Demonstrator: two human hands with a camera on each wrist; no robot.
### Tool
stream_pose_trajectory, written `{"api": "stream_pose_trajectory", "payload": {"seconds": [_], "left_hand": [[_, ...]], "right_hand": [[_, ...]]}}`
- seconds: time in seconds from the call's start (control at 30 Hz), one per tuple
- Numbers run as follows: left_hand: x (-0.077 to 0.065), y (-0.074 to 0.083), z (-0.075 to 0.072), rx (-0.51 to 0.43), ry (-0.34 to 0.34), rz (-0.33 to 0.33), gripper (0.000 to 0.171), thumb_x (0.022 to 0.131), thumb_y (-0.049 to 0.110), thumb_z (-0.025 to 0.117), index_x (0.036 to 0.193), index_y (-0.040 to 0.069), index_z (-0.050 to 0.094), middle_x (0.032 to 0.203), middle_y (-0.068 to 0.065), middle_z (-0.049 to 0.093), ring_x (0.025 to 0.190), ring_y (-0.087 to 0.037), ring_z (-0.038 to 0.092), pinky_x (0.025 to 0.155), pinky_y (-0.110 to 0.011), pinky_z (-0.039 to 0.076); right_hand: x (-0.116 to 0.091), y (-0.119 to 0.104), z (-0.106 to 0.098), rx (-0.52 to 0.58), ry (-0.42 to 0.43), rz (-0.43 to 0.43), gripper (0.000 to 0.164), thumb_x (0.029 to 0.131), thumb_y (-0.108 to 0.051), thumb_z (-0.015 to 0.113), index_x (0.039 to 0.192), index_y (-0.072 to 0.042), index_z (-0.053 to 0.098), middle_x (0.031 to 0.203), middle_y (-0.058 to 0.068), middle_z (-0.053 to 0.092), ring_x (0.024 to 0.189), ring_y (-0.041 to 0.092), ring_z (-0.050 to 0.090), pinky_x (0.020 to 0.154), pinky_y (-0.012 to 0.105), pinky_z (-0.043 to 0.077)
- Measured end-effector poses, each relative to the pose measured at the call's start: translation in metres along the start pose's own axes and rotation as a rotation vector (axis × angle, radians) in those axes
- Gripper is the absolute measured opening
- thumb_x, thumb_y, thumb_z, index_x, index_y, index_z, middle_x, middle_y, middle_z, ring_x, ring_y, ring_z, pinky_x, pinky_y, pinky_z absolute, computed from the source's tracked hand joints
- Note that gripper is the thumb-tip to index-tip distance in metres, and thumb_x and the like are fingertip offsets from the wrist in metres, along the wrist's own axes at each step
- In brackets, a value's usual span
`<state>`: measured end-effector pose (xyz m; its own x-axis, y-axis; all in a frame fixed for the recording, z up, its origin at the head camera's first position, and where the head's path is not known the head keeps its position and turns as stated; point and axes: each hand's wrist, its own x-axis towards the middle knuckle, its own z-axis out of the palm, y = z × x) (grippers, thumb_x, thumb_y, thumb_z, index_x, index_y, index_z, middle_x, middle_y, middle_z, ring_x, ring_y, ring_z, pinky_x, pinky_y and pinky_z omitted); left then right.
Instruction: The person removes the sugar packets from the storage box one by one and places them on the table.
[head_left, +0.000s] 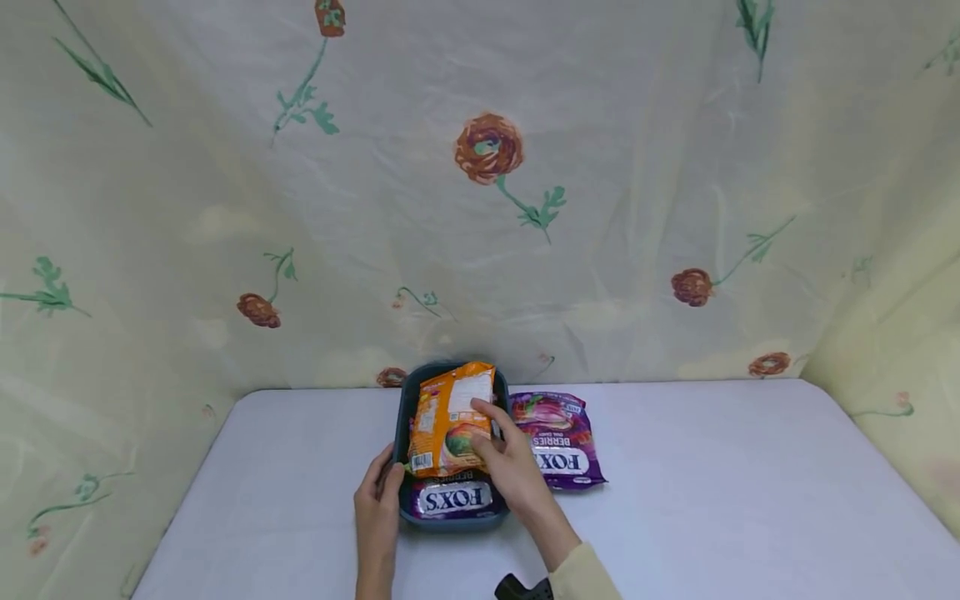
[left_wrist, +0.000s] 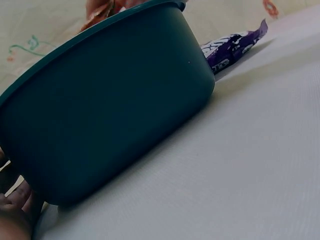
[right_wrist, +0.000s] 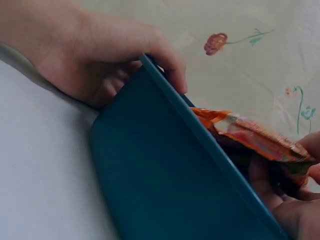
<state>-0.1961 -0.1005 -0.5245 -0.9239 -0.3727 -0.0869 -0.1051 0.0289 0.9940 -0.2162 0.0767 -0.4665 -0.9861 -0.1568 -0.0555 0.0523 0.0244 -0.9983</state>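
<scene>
Orange bag (head_left: pixel 450 419) in tub (head_left: pixel 453 525), atop purple bag (head_left: pixel 453 500); probably light, soft, slippery, best pinched at edge. Right grip (head_left: pixel 512 467) closed around bag's side; left grip (head_left: pixel 377 497) clasps tub wall, thumb at rim.

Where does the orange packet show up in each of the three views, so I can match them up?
Head: orange packet below centre, in the blue-green bin, with the right hand on it.
Left wrist: orange packet at the top left, only a small part showing above the rim.
Right wrist: orange packet right of centre, beyond the rim.
Shared landmark: the blue-green bin.
</scene>
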Motion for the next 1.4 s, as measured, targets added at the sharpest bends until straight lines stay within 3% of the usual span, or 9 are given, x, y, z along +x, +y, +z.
{"api": "stream_pose_trajectory", "payload": {"seconds": [0.23,0.53,0.73,0.9,1.4], "left_hand": [[0.001,0.001,0.002,0.011,0.001,-0.027,0.042,0.096,0.026,0.051,0.135,0.012,0.052,0.136,-0.015,0.054,0.125,-0.027,0.052,0.108,-0.041,0.040],[0.000,0.001,0.000,0.016,0.004,-0.012,0.042,0.096,0.025,0.051,0.135,0.011,0.052,0.135,-0.015,0.055,0.125,-0.027,0.053,0.107,-0.041,0.041],[0.001,0.001,-0.001,0.022,0.006,0.008,0.042,0.096,0.026,0.052,0.135,0.011,0.052,0.135,-0.016,0.055,0.126,-0.027,0.052,0.107,-0.039,0.041],[0.001,0.001,-0.001,0.030,0.007,0.005,0.043,0.096,0.028,0.052,0.135,0.011,0.051,0.136,-0.015,0.054,0.126,-0.027,0.052,0.107,-0.040,0.040],[0.000,-0.001,0.000,0.036,0.008,0.019,0.042,0.096,0.028,0.052,0.135,0.012,0.052,0.137,-0.014,0.054,0.127,-0.026,0.051,0.107,-0.039,0.040]], "right_hand": [[-0.009,0.001,-0.001,0.066,0.053,-0.005,0.043,0.098,-0.019,0.049,0.139,-0.030,0.044,0.146,0.012,0.039,0.121,0.030,0.055,0.095,0.036,0.052],[-0.017,0.004,-0.012,0.117,0.143,0.016,0.043,0.097,-0.012,0.048,0.135,-0.032,0.050,0.150,-0.002,0.033,0.130,0.024,0.045,0.105,0.033,0.043],[-0.017,0.002,-0.028,0.214,0.165,0.020,0.043,0.097,-0.010,0.047,0.134,-0.031,0.051,0.148,-0.005,0.034,0.129,0.023,0.044,0.098,0.025,0.048],[-0.016,-0.004,-0.041,0.291,0.166,-0.037,0.045,0.096,-0.005,0.043,0.136,-0.024,0.050,0.145,-0.004,0.039,0.126,0.024,0.046,0.095,0.024,0.050],[-0.019,-0.012,-0.064,0.307,0.290,-0.111,0.045,0.095,0.001,0.037,0.135,-0.014,0.050,0.144,-0.005,0.043,0.122,0.019,0.045,0.094,0.019,0.050]]}}
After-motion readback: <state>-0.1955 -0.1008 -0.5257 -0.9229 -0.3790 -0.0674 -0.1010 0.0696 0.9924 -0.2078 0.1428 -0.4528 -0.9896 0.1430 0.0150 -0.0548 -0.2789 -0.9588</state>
